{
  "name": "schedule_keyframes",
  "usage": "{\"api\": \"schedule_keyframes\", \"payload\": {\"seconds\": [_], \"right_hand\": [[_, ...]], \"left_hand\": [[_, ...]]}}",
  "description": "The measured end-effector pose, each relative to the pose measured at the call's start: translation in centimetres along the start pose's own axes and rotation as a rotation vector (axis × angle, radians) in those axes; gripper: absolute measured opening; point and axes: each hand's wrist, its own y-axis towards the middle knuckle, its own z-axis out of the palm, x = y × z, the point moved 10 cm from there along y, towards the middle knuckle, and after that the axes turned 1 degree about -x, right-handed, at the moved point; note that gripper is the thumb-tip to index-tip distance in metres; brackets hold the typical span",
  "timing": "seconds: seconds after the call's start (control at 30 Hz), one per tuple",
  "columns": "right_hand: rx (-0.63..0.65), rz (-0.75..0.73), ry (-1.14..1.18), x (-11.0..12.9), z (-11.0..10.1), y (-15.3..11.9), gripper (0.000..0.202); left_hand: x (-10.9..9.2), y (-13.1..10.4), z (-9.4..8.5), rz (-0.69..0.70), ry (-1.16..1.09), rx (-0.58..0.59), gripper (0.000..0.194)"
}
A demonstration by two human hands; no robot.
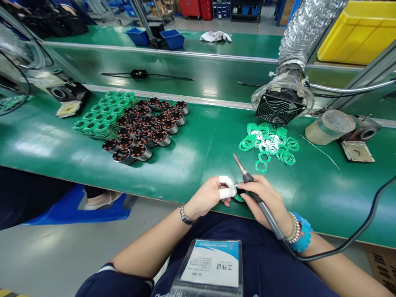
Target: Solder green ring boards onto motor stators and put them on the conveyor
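The soldering iron [266, 212] is in the right hand [268, 197], on the near side of the loose pile of green ring boards [269, 143] that serves as the landmark. Its long axis runs on a slant: the metal tip [239, 161] points away from the person and toward their left, ending in the air just short of the pile's near left edge, while the handle slopes back toward the right wrist. The cord [345, 246] leaves the rear of the handle and curves off to the right of the pile.

The right hand is narrow, with the iron lying across it and its fingertips closed at a small green board [239, 198]. The left hand [213, 193], with white covers on two digits, pinches the other side of that board. The board is nearer the person than the pile, its visible green face turned upward; fingers hide much of it, so its exact tilt cannot be told.

On the tabletop [198, 159], well to the left of the pile, round metal cores with copper windings [142, 132] stand in slanting rows, open ends up. Farther left of the pile are stacked green boards [100, 117]. A black fan [278, 109] hangs just behind the pile, and a cloudy container [326, 128] stands to its right, beyond a thin pale wire [321, 152] lying at a slant.
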Motion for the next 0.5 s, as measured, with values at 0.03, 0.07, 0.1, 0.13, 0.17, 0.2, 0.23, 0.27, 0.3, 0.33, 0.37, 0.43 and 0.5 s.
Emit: {"api": "schedule_keyframes", "payload": {"seconds": [0.03, 0.07, 0.1, 0.13, 0.17, 0.2, 0.23, 0.27, 0.3, 0.33, 0.37, 0.43, 0.5], "right_hand": [[0.009, -0.027, 0.002, 0.3, 0.2, 0.1, 0.026], [0.016, -0.045, 0.001, 0.5, 0.4, 0.2, 0.026], [0.023, -0.054, -0.002, 0.6, 0.6, 0.2, 0.026], [0.029, -0.054, -0.005, 0.6, 0.7, 0.1, 0.025], [0.035, -0.050, -0.006, 0.6, 0.8, 0.1, 0.025], [0.039, -0.045, -0.006, 0.6, 0.8, 0.0, 0.025], [0.037, -0.040, -0.006, 0.6, 0.7, 0.0, 0.025], [0.028, -0.031, -0.005, 0.6, 0.5, -0.1, 0.024], [0.011, -0.015, -0.004, 0.5, 0.2, -0.2, 0.024], [-0.010, 0.009, -0.002, 0.3, -0.3, -0.2, 0.024], [-0.035, 0.037, 0.003, 0.1, -0.8, -0.3, 0.023], [-0.068, 0.079, 0.024, -0.2, -1.7, -0.5, 0.021], [-0.086, 0.071, 0.053, 0.0, -2.6, -0.7, 0.023]], "left_hand": [[0.1, -0.1, 0.0, -0.004, -0.011, -0.001, 0.023], [0.3, -0.2, -0.1, -0.006, -0.023, -0.002, 0.024], [0.4, -0.3, -0.2, -0.008, -0.039, -0.004, 0.024], [0.5, -0.5, -0.3, -0.009, -0.058, -0.008, 0.024], [0.6, -0.6, -0.3, -0.009, -0.075, -0.012, 0.025], [0.7, -0.8, -0.4, -0.009, -0.088, -0.018, 0.025], [0.8, -0.9, -0.5, -0.011, -0.094, -0.021, 0.025], [0.9, -1.0, -0.5, -0.015, -0.094, -0.021, 0.025], [0.9, -1.1, -0.5, -0.022, -0.088, -0.018, 0.025], [1.0, -1.1, -0.5, -0.028, -0.077, -0.012, 0.025], [1.1, -1.1, -0.4, -0.033, -0.068, -0.004, 0.025], [1.2, -1.0, -0.5, -0.036, -0.061, 0.005, 0.024], [1.2, -1.0, -0.6, -0.035, -0.065, 0.005, 0.023]]}}
